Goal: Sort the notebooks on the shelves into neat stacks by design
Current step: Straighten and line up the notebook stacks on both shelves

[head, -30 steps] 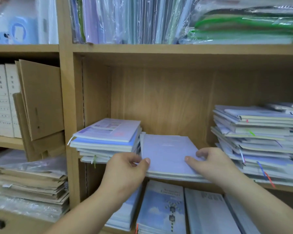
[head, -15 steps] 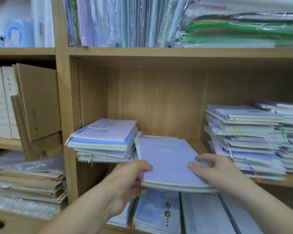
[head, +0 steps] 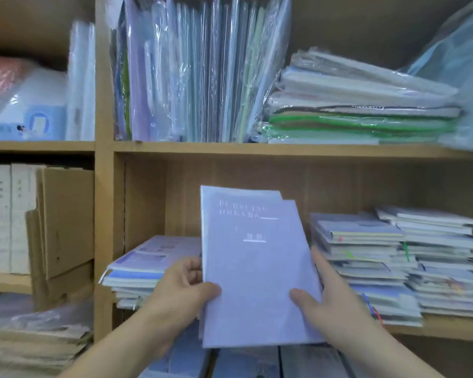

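We hold a few lavender notebooks upright in front of the middle shelf, covers facing us, with one peeking out behind the front one at the top right. Our left hand grips the lower left edge, thumb curled over the cover and fingers behind. Our right hand grips the lower right edge, thumb pressed on the cover. On the shelf, a notebook stack lies to the left and taller notebook piles to the right.

Lavender notebooks upright, covers facing camera, slightly fanned
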Tool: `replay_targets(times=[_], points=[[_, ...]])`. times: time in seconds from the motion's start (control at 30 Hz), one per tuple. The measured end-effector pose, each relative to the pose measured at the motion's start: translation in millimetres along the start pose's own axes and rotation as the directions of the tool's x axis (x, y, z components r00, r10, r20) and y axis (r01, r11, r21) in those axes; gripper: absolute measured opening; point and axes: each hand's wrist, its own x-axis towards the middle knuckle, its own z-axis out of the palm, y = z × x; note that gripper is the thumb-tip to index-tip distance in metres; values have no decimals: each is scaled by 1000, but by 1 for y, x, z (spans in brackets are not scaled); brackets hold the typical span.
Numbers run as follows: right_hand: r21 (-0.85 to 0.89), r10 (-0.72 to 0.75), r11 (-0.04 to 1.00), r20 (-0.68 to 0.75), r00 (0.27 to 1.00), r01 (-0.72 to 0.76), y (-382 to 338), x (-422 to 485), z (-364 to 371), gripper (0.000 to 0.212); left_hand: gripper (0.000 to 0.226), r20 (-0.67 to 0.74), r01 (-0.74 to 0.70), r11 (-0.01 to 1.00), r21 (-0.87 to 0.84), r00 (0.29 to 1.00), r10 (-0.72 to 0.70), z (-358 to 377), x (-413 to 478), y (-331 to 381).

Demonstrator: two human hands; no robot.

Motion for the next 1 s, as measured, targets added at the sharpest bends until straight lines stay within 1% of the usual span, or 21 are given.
replay_targets(times=[0.03, 0.1, 0.17, 0.2, 0.33, 0.4, 0.47, 0.57, 0.67, 0.73, 0.8, 0.83, 0.9, 1.0], points=[[-11, -18, 1000, -15, 1000, 18, -6, 6, 3, 96, 37, -38, -71, 995, 67, 997, 74, 0, 3, 2], [-54, -43, 998, -43, 998, 41, -16, 19, 9, 108, 36, -71, -189, 958, 215, 975, 208, 0, 11, 4], [-112, -65, 992, -75, 995, 57, -20, 33, 15, 115, 37, -96, -264, 892, 367, 943, 319, 0, 22, 6], [-128, -71, 990, -94, 993, 59, -22, 38, 17, 118, 37, -102, -272, 865, 421, 934, 343, 0, 29, 6], [-202, -137, 975, -193, 972, 97, -11, 58, 24, 122, 28, -121, -238, 841, 485, 935, 334, 4, 58, -5], [-230, -135, 969, -205, 969, 86, 2, 63, 30, 124, 20, -108, -216, 819, 532, 942, 319, 10, 70, -19], [-218, -118, 973, -188, 975, 76, 19, 66, 37, 123, 16, -81, -208, 797, 566, 949, 305, 17, 75, -30], [-147, -70, 988, -149, 986, 48, 39, 71, 45, 111, 35, -18, -216, 752, 622, 957, 290, 21, 76, -45], [-92, -32, 996, -158, 987, 18, 49, 76, 48, 93, 46, 10, -226, 728, 647, 957, 289, 19, 78, -57], [-97, 11, 995, -139, 990, -24, 51, 77, 50, 89, 63, 42, -225, 717, 660, 964, 264, 19, 77, -64], [-102, 28, 994, -121, 992, -41, 52, 76, 51, 90, 80, 76, -206, 754, 623, 976, 203, 21, 73, -69], [-104, 22, 994, -119, 993, -35, 52, 76, 51, 90, 83, 84, -203, 777, 596, 978, 190, 22, 72, -71], [-75, 6, 997, -126, 992, -15, 51, 73, 51, 91, 84, 83, -225, 797, 560, 973, 217, 21, 70, -72], [-39, -25, 999, -165, 986, 19, 43, 65, 49, 98, 76, 63, -276, 816, 509, 957, 284, 15, 66, -66]])
